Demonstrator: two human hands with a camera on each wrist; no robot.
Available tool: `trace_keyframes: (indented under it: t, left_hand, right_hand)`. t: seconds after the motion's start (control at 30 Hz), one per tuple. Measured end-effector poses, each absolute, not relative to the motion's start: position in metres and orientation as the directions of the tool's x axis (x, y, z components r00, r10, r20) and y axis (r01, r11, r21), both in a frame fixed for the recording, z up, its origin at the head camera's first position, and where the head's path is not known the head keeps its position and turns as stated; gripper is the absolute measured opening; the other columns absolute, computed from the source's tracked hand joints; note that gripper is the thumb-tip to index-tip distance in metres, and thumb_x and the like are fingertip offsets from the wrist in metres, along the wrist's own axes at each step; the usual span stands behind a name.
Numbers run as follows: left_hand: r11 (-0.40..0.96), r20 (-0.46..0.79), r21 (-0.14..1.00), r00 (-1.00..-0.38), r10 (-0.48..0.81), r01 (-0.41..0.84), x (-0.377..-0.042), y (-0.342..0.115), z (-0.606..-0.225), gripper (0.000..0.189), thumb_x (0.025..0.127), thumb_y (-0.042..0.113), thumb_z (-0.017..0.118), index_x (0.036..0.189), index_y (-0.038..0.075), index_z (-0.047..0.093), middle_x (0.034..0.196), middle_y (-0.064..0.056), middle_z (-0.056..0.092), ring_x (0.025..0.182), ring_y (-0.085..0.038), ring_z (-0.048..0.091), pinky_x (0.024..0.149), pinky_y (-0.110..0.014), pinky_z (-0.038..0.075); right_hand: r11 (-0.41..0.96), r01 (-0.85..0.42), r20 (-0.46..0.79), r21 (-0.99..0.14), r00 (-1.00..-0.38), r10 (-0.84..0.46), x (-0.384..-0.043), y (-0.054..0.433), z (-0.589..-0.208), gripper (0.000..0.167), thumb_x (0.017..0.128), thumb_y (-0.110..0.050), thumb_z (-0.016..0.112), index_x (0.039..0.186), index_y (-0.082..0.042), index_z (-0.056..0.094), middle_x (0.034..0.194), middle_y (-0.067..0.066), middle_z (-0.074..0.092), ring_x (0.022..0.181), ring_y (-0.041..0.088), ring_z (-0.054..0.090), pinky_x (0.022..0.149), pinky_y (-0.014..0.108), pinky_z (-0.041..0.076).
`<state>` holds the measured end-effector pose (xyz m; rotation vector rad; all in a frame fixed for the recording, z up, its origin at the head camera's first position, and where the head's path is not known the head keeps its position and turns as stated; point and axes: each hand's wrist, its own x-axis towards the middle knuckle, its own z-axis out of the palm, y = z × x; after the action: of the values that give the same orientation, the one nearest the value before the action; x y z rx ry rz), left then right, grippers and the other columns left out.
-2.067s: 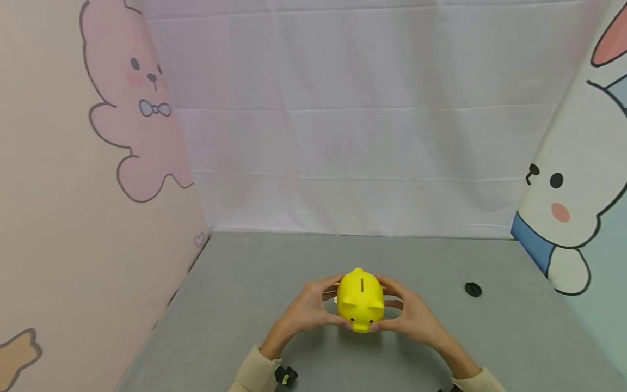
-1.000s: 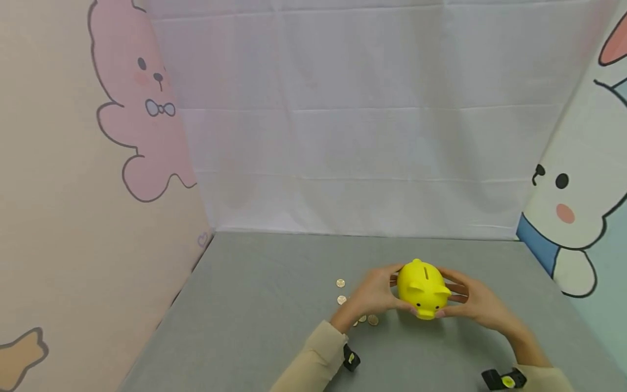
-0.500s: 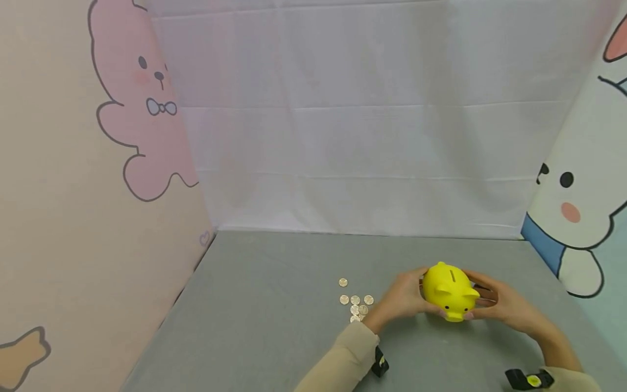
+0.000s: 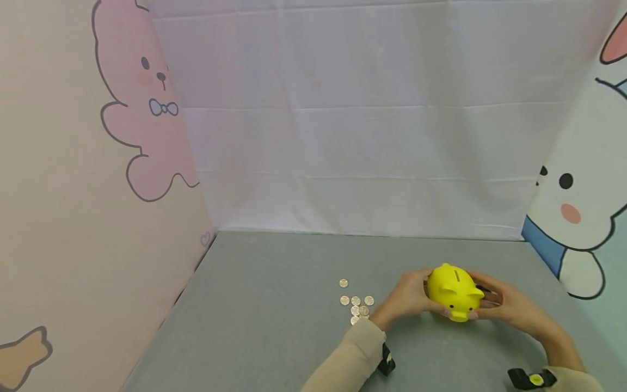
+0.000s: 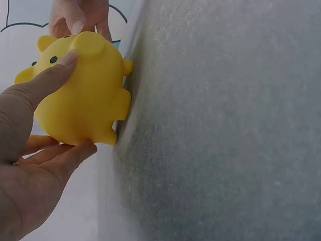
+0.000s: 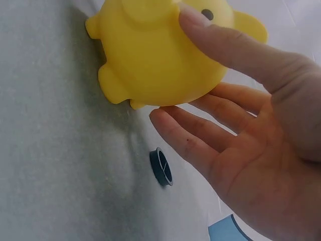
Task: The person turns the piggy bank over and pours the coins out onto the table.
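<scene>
Both hands hold a yellow piggy bank (image 4: 453, 291) upright between them, its snout toward the wearer and its coin slot on top. My left hand (image 4: 411, 294) grips its left side, thumb near the face and fingers behind. The right hand (image 4: 506, 305) grips the opposite side the same way. In the left wrist view, the piggy bank's (image 5: 83, 95) stubby feet are right at the grey tabletop. A small black round cap (image 6: 161, 167) lies on the table beside the right fingertips in the right wrist view; in the head view that hand mostly hides it.
Several gold-coloured coins (image 4: 355, 300) lie in a loose group on the grey table (image 4: 274, 305), left of the piggy bank and partly behind the left sleeve (image 4: 350, 354). A white cloth (image 4: 343, 136) hangs at the back, with cartoon-printed panels on either side.
Both hands have carried the piggy bank from the table's middle to the right, uncovering the coins. Over the last half second it has shifted only slightly. The black cap is now mostly hidden.
</scene>
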<state>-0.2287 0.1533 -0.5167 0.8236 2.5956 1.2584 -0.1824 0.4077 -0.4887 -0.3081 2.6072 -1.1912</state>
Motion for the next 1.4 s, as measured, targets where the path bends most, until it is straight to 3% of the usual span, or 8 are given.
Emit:
trace_keyframes:
  t: [0.5,0.73,0.87,1.0,1.1,1.2,1.27,1.4]
  left_hand:
    - [0.523,0.044,0.779,-0.862,0.505,0.346,-0.231,0.152,-0.516,0.092,0.076,0.038,0.096,0.155,0.023,0.051,0.148,0.011,0.063,0.123,-0.001,0.064,0.098,-0.017,0.056]
    - [0.563,-0.007,0.763,-0.865,0.501,0.319,-0.228,0.134,-0.496,0.094,0.081,0.046,0.091,0.160,0.022,0.045,0.161,0.008,0.051,0.141,-0.012,0.058,0.110,-0.030,0.056]
    - [0.582,0.005,0.731,-0.855,0.518,0.357,-0.223,0.110,-0.482,0.091,0.088,0.055,0.081,0.162,0.023,0.040,0.164,0.008,0.047,0.140,-0.016,0.059,0.108,-0.031,0.057]
    - [0.633,0.082,0.604,-0.828,0.556,0.485,-0.222,0.078,-0.463,0.085,0.096,0.062,0.068,0.163,0.020,0.038,0.165,0.004,0.046,0.148,-0.017,0.052,0.117,-0.034,0.051]
    - [0.661,0.172,0.474,-0.797,0.579,0.582,-0.226,0.051,-0.447,0.078,0.100,0.060,0.063,0.161,0.016,0.043,0.162,-0.002,0.050,0.148,-0.019,0.051,0.120,-0.035,0.049]
    - [0.676,0.262,0.374,-0.771,0.580,0.635,-0.231,0.024,-0.434,0.072,0.101,0.054,0.065,0.157,0.011,0.049,0.156,-0.007,0.056,0.143,-0.022,0.056,0.118,-0.036,0.051]
    - [0.680,0.304,0.343,-0.762,0.572,0.648,-0.233,0.007,-0.429,0.070,0.101,0.051,0.067,0.155,0.009,0.051,0.153,-0.010,0.059,0.141,-0.024,0.058,0.116,-0.037,0.053]
    - [0.694,0.332,0.302,-0.754,0.566,0.654,-0.235,-0.024,-0.430,0.068,0.101,0.046,0.069,0.154,0.007,0.052,0.151,-0.012,0.060,0.139,-0.027,0.060,0.112,-0.041,0.056]
  right_hand:
    - [0.688,-0.102,-0.162,-0.718,-0.937,-0.309,-0.188,0.407,-0.487,0.092,0.098,-0.026,0.076,0.162,0.011,0.021,0.162,0.044,0.025,0.135,0.064,0.049,0.101,0.071,0.053]
    - [0.721,-0.079,-0.151,-0.689,-0.956,-0.250,-0.188,0.408,-0.478,0.069,0.113,-0.036,0.049,0.159,0.011,0.030,0.159,0.042,0.035,0.136,0.062,0.048,0.096,0.072,0.054]
    - [0.692,-0.115,-0.037,-0.712,-0.979,-0.201,-0.185,0.407,-0.470,0.061,0.117,-0.035,0.028,0.158,0.011,0.032,0.155,0.037,0.045,0.127,0.029,0.066,0.096,0.043,0.063]
    - [0.641,-0.208,0.137,-0.738,-0.978,-0.160,-0.180,0.408,-0.460,0.060,0.118,-0.031,0.018,0.155,0.014,0.032,0.140,-0.015,0.059,0.111,-0.021,0.051,0.083,0.005,0.051]
    - [0.625,-0.277,0.245,-0.730,-0.959,-0.139,-0.176,0.409,-0.452,0.057,0.118,-0.026,0.018,0.155,0.015,0.030,0.126,-0.043,0.043,0.109,-0.029,0.042,0.081,-0.003,0.042]
    - [0.660,-0.298,0.306,-0.689,-0.946,-0.108,-0.174,0.408,-0.441,0.052,0.118,-0.022,0.025,0.155,0.013,0.030,0.129,-0.039,0.048,0.108,-0.030,0.037,0.081,-0.007,0.036]
    - [0.703,-0.266,0.300,-0.659,-0.951,-0.079,-0.173,0.407,-0.435,0.051,0.117,-0.025,0.032,0.156,0.009,0.031,0.140,-0.017,0.058,0.108,-0.029,0.034,0.090,-0.004,0.037]
    - [0.758,-0.173,0.242,-0.629,-0.970,-0.021,-0.170,0.402,-0.424,0.060,0.114,-0.033,0.045,0.157,0.006,0.030,0.154,0.025,0.050,0.134,0.014,0.049,0.118,0.019,0.042]
